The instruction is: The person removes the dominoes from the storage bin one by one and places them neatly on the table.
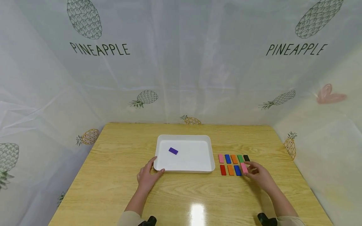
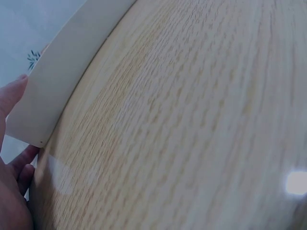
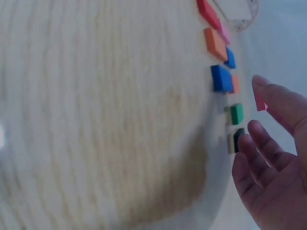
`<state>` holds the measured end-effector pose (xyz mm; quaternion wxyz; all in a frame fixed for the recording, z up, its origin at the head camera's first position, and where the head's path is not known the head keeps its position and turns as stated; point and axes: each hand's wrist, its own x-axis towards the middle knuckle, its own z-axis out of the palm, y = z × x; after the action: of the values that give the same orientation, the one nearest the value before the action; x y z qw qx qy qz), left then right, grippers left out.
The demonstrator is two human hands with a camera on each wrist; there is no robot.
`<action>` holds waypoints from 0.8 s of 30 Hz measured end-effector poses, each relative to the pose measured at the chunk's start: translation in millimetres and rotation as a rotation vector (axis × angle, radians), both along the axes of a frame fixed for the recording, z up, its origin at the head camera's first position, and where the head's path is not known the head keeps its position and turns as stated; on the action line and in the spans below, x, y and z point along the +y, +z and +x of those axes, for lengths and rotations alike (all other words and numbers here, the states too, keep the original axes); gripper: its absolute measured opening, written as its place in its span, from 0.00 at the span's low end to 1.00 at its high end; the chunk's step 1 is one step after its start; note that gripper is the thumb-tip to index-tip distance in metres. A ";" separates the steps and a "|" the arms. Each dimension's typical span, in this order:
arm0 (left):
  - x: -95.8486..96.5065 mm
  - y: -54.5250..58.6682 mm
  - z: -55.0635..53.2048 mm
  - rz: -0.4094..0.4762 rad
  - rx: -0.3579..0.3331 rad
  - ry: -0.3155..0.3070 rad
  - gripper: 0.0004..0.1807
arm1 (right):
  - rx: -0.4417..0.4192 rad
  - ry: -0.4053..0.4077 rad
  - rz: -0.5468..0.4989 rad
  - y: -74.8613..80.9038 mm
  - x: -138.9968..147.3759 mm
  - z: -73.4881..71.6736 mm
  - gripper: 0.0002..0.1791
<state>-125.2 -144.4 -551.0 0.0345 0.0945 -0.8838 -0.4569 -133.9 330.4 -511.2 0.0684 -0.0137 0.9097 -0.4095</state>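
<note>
At the front left corner of a white rectangular tray [image 1: 195, 157], my left hand [image 1: 147, 177] grips the side and front walls between fingers and thumb. A purple block [image 1: 173, 151] lies inside the tray, left of its middle. My right hand [image 1: 260, 178] pinches a pink block [image 1: 244, 168] between thumb and fingertips; in the right wrist view this pink block [image 3: 259, 100] is raised off the table. Beside it, a blue block [image 1: 237, 170] ends the near row. Just beyond the right fingers lie a green block [image 1: 240, 158] and a black block [image 1: 246, 158].
The far row also has a pink block [image 1: 221, 158], a blue block [image 1: 227, 158] and an orange block [image 1: 234, 159]. Nearer lie a red block [image 1: 223, 170] and an orange block [image 1: 230, 170]. A pineapple-print sheet [image 1: 181, 69] hangs around the wooden table [image 1: 113, 150].
</note>
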 end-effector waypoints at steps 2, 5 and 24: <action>0.1 0.6 -0.2 0.000 0.003 -0.001 0.40 | -0.004 -0.007 0.000 -3.3 2.8 0.0 0.29; -0.1 0.9 -0.1 -0.004 0.011 0.000 0.40 | -0.007 -0.010 -0.006 -8.1 6.1 0.2 0.29; 0.3 0.7 0.0 -0.007 -0.006 -0.001 0.40 | -0.028 -0.044 0.021 -22.4 11.9 -5.2 0.31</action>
<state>-125.2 -144.0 -550.3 0.0318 0.0953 -0.8856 -0.4535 -139.1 342.4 -533.7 0.0722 0.0126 0.9130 -0.4014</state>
